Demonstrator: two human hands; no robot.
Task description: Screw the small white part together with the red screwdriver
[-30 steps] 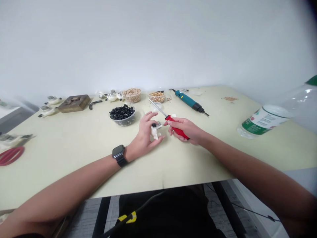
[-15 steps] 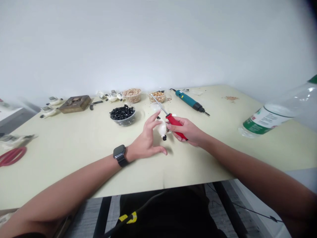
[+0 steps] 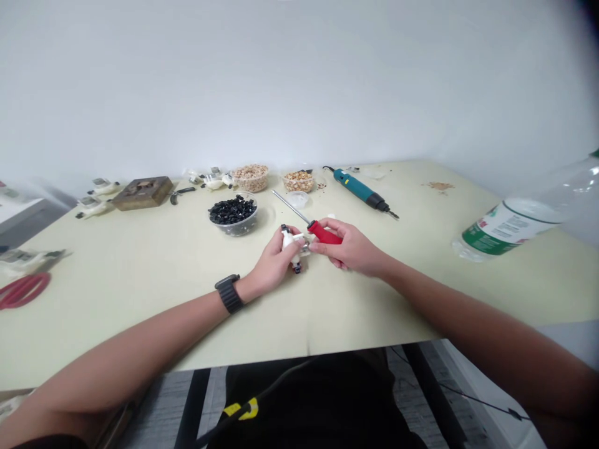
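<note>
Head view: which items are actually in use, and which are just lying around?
In use:
left hand gripping small white part
right hand gripping red-handled screwdriver

Lying untouched on the table:
bowl of black pieces
larger tan-bits tub
smaller tan-bits tub
teal power driver
plastic bottle
brown block
red loop

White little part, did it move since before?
Yes. The white part in the left hand has shifted left, nearer the bowl of black pieces, than half a second ago.

Pale table (image 3: 140, 262): bowls (image 3: 233, 215), teal driver (image 3: 360, 190), bottle (image 3: 505, 227).
</note>
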